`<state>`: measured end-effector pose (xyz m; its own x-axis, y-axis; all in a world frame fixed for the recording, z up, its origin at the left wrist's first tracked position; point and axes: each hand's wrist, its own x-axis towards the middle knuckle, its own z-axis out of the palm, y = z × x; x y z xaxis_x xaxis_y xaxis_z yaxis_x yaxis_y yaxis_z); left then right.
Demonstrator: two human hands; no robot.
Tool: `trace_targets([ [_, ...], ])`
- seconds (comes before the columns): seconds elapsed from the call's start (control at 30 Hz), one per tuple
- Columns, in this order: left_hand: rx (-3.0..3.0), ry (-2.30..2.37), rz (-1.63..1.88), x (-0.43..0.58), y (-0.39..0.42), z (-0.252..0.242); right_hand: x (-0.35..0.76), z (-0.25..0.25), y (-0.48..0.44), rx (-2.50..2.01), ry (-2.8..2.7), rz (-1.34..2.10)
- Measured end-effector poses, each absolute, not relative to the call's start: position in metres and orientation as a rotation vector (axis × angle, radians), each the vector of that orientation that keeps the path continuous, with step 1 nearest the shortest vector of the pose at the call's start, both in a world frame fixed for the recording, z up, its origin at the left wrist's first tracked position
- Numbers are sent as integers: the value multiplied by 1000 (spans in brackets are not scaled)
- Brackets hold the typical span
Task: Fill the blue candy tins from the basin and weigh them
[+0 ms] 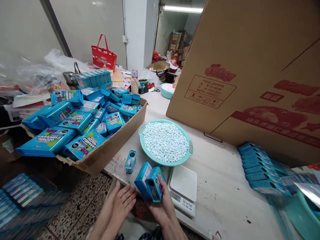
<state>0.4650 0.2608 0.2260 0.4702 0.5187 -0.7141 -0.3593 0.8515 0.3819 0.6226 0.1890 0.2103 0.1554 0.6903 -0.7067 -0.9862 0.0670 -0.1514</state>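
Observation:
My right hand (163, 205) grips two small blue candy boxes (150, 181) at the table's near edge, one with its open end toward me. My left hand (122, 203) is beside them, palm up with fingers spread, holding nothing. Another small blue box (130, 161) stands on the table just beyond my left hand. A teal basin (147, 155) full of small white candies sits past the boxes. A white kitchen scale (183, 188) is right of my right hand.
A cardboard tray (117, 146) heaped with several blue boxes overhangs the table at left. A big brown carton (245, 76) stands at right, a row of blue boxes (260, 168) beside it. A second basin (167, 90), scissors and a red bag (103, 55) lie farther back.

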Motion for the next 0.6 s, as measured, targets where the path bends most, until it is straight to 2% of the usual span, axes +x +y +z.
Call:
trace_targets([
  [0.13,762,1023,684,453,245,222,620,198,177,-814,248,1201],
  [0.33,921,818,564,471,264,226,623,206,161,-897,31,1277],
  [0.47,1018,744,547,461,271,224,629,207,163,-769,246,1363],
  [0.6,1197,991,734,427,271,225,625,194,174,-689,476,1530],
])
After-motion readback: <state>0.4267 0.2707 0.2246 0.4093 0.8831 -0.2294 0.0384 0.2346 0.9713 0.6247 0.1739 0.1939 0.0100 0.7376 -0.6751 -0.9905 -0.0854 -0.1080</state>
